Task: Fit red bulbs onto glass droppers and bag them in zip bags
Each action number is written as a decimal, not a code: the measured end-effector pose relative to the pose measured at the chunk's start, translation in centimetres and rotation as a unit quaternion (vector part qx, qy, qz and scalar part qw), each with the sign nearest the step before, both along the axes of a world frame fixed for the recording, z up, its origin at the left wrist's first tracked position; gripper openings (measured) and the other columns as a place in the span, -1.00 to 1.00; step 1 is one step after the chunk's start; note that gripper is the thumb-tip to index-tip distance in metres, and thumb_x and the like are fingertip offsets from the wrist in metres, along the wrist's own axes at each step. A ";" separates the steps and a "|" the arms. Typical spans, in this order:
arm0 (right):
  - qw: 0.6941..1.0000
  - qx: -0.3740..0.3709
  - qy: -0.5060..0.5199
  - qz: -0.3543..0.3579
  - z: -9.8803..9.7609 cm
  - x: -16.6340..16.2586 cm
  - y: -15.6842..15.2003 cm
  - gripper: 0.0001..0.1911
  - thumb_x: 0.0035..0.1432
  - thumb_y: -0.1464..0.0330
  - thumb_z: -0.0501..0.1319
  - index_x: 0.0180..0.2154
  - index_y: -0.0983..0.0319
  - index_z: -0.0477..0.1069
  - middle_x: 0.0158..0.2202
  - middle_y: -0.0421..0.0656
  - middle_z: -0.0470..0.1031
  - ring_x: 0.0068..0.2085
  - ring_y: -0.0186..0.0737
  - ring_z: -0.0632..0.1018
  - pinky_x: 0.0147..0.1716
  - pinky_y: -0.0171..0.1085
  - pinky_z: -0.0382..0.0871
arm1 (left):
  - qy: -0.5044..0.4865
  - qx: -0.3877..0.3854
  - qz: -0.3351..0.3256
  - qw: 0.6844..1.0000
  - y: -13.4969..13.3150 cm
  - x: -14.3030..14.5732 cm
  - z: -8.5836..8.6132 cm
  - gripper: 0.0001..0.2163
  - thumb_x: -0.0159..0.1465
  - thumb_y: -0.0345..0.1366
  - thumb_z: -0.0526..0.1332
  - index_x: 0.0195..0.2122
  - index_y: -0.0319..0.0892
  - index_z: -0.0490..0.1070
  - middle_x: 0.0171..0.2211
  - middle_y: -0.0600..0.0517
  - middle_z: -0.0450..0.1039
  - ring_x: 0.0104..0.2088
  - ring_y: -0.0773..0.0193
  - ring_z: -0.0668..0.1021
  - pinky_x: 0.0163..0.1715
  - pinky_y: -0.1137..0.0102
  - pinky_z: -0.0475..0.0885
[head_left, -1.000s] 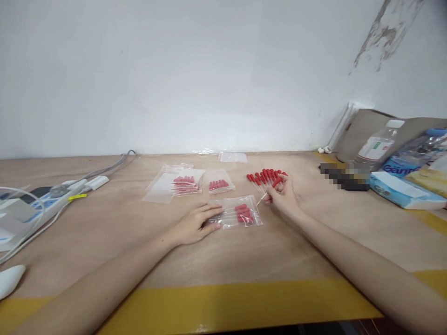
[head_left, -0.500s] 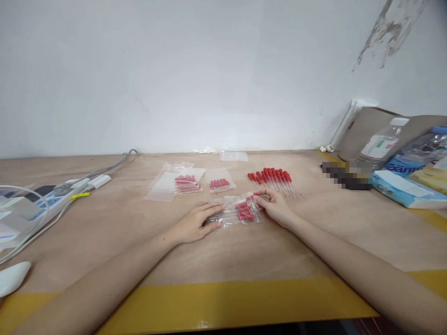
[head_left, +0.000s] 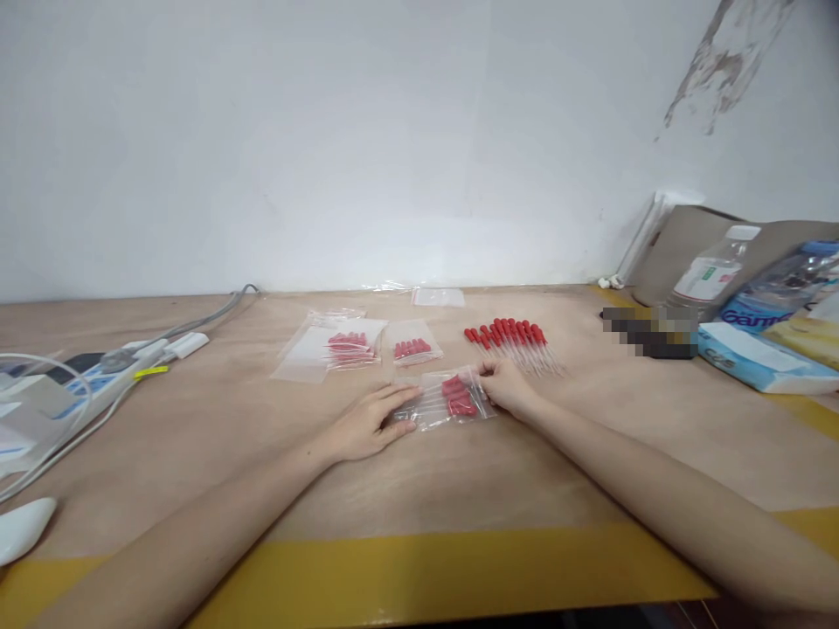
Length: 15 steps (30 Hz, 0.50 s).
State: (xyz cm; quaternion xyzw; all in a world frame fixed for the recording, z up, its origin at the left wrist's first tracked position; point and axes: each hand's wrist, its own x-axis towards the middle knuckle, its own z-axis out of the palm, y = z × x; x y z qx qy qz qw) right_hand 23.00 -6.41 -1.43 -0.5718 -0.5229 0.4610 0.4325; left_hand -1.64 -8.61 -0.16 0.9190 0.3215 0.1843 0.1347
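Note:
A clear zip bag (head_left: 429, 418) lies flat on the table with several red-bulbed droppers (head_left: 461, 404) inside, their bulbs toward the right end. My left hand (head_left: 368, 423) lies on the bag's left end, fingers stretched and slightly apart. At the bag's upper right corner, my right hand (head_left: 508, 386) has its fingers curled in a pinch on the bag edge; the fingertips are partly hidden. Just beyond that hand is a loose row of red-bulbed droppers (head_left: 515, 336). Behind the bag sit a filled zip bag (head_left: 412, 349) and a stack of filled bags (head_left: 352, 348).
Flat bags (head_left: 439, 297) lie by the wall. On the left are a power strip (head_left: 108, 380), cables and a white mouse-like object (head_left: 24, 530). Bottles (head_left: 711, 275), a tissue pack (head_left: 764, 358) and a dark, pixelated object (head_left: 655, 336) stand or lie at right.
The dropper that my right hand held at the bag's mouth has gone in beside the others. My right fingers have curled in at the bag's edge; my left hand stays put.

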 end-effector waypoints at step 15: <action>0.992 -0.052 0.047 0.103 1.2 1.1 -0.4 -0.79 -0.03 0.26 0.24 -0.46 0.28 0.32 -0.60 -0.27 0.41 -0.73 -0.55 0.24 -0.81 -0.49 -0.02 | 0.002 0.008 0.002 1.000 0.0 -0.1 0.0 -0.58 0.26 -0.18 0.05 0.14 -0.07 0.13 0.10 -0.02 0.23 0.08 0.19 0.30 0.07 0.23 0.23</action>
